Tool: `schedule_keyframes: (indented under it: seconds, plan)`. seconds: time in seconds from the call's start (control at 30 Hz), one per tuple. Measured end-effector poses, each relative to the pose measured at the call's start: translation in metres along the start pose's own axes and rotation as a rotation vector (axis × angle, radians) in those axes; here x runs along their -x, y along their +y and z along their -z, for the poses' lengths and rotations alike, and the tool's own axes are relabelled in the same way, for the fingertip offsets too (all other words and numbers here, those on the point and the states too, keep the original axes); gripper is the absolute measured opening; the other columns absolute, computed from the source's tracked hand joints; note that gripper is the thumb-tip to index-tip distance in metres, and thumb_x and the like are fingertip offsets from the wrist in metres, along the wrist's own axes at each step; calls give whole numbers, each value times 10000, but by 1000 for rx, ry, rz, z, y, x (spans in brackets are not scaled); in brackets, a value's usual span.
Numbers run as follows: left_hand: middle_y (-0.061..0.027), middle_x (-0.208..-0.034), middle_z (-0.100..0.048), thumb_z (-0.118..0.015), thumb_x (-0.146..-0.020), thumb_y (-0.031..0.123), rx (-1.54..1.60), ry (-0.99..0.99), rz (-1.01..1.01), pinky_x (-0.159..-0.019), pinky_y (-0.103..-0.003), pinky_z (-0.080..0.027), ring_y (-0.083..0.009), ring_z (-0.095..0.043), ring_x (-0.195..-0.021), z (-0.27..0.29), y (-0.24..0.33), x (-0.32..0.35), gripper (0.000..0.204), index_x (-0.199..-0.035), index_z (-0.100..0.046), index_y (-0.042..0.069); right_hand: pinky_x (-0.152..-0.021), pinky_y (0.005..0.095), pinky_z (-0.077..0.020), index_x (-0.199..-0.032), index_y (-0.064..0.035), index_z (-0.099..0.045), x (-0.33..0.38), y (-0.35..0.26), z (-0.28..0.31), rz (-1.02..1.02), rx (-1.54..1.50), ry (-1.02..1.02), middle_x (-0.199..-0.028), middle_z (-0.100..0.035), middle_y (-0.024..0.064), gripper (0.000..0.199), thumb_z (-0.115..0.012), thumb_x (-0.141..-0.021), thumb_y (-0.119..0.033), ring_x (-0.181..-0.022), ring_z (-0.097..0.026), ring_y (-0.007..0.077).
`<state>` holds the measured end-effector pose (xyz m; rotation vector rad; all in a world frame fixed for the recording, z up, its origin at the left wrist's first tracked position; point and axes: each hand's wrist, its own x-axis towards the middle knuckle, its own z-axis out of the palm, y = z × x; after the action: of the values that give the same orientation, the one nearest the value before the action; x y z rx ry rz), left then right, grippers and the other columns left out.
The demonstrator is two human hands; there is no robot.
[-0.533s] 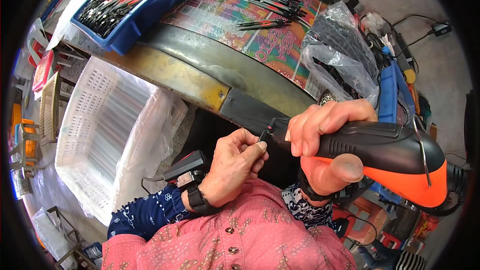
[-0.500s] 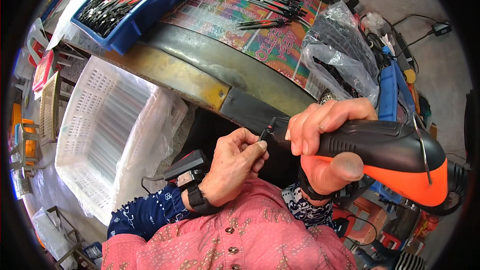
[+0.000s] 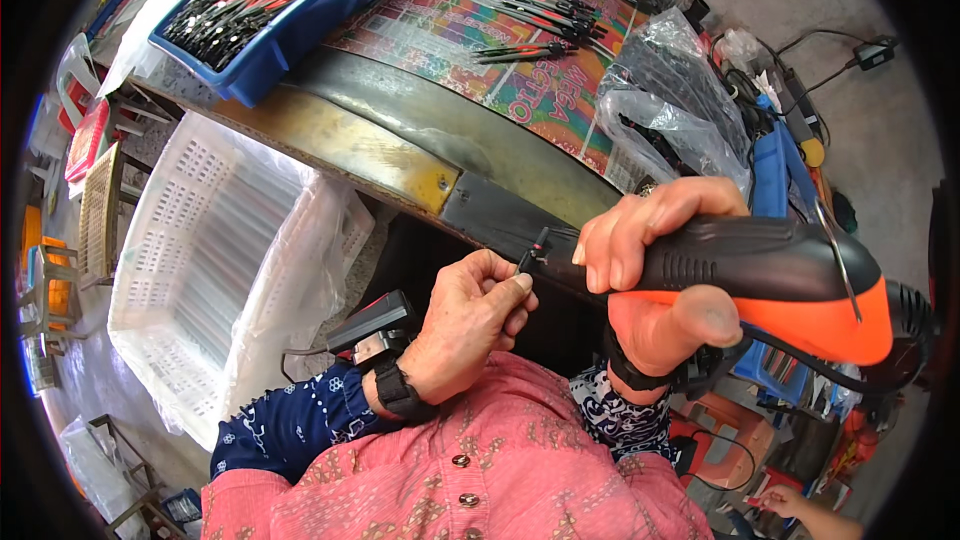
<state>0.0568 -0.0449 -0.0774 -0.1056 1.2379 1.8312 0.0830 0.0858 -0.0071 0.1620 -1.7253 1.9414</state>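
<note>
My left hand [image 3: 480, 312] is closed, pinching a thin black stick-like piece [image 3: 535, 248] between thumb and fingers; its exact kind is too small to make out. The piece points up and away, with a small reddish spot near its middle. Wrapped round a black and orange corded hand tool [image 3: 755, 265], my right hand [image 3: 665, 260] has its thumb below and its fingers over the top. The tool's narrow front end lies close to the black piece; whether they touch I cannot tell. A bent metal wire [image 3: 838, 258] sticks out from the tool's rear.
A blue tray [image 3: 250, 75] full of thin black and red pieces stands on the table. More lie in small bundles [image 3: 550, 15] on the colourful printed sheet [image 3: 440, 40]. Clear plastic bags [image 3: 680, 80] are at right, a white basket [image 3: 170, 250] at left. Another person's hand [image 3: 785, 502] shows lower right.
The tool's front end has drawn back slightly to the right, and the black piece stands more plainly in view. The tool's rear has tipped a little lower. Another person's hand has appeared at lower right.
</note>
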Motion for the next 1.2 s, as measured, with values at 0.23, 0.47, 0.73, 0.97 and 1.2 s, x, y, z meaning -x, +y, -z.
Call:
schedule_keyframes:
  seconds: [0.23, 0.47, 0.73, 0.97, 1.2]
  plan:
    - [-50, -743, -609, -567, -887, 129, -2, -4, -14, -405, -183, -366, -62, -483, -526, 1, 0, 0, 114, -871, -514, 30, -507, 305, -449, -946, -42, -433, -9, 7, 8, 187, -133, -212, -622, -501, 32, 787, -677, -586, -698, -480, -509, 160]
    - [-52, -753, -613, -564, -890, 129, -14, 2, -12, -407, -183, -372, -59, -480, -526, 1, 0, 0, 113, -876, -516, 28, -504, 307, -451, -939, -43, -434, -10, 10, 8, 152, -123, -219, -626, -505, 37, 787, -688, -576, -693, -478, -511, 166]
    - [-52, -758, -614, -562, -895, 125, -19, -5, -17, -410, -179, -370, -59, -481, -528, 1, 0, 0, 112, -876, -513, 26, -499, 307, -450, -937, -43, -433, -11, 10, 9, 153, -138, -229, -627, -502, 36, 784, -698, -576, -686, -480, -510, 166]
    - [-52, -756, -610, -560, -897, 133, -13, -17, -20, -417, -176, -368, -60, -480, -534, 2, 1, 0, 123, -875, -509, 24, -507, 305, -452, -930, -48, -425, -11, 12, 9, 126, -139, -220, -626, -501, 35, 773, -693, -584, -685, -482, -510, 162]
    - [-44, -731, -584, -566, -891, 135, -55, 2, -5, -434, -188, -378, -61, -482, -546, 1, 3, 1, 134, -872, -502, 18, -489, 293, -443, -902, -48, -416, -14, 10, 2, 111, -97, -186, -611, -484, 30, 737, -676, -622, -679, -462, -489, 148]
